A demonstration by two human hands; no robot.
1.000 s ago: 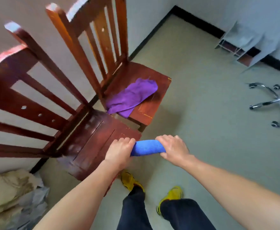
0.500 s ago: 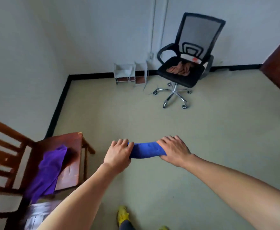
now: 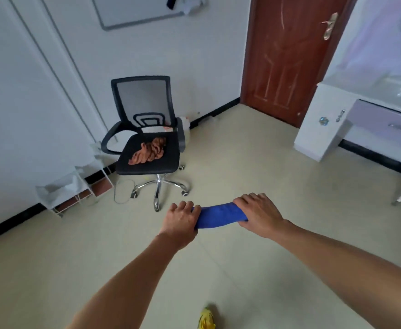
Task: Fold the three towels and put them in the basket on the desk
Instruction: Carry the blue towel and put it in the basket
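Observation:
A folded blue towel (image 3: 219, 215) is stretched between my two hands above the floor. My left hand (image 3: 182, 220) grips its left end and my right hand (image 3: 260, 213) grips its right end. A crumpled orange-brown towel (image 3: 149, 151) lies on the seat of a black mesh office chair (image 3: 147, 129) at the left wall. The white desk (image 3: 370, 100) with a lilac drawer stands at the right edge. No basket shows in the view.
A brown door (image 3: 287, 55) is shut beyond the desk. A low white wire rack (image 3: 73, 188) stands against the left wall beside the chair. Beige floor lies between me and the desk. My yellow shoe (image 3: 206, 319) shows at the bottom.
My view has swung right, away from the wooden chairs and the purple towel, toward the office chair, door and desk. Both hands keep holding the blue towel the same way.

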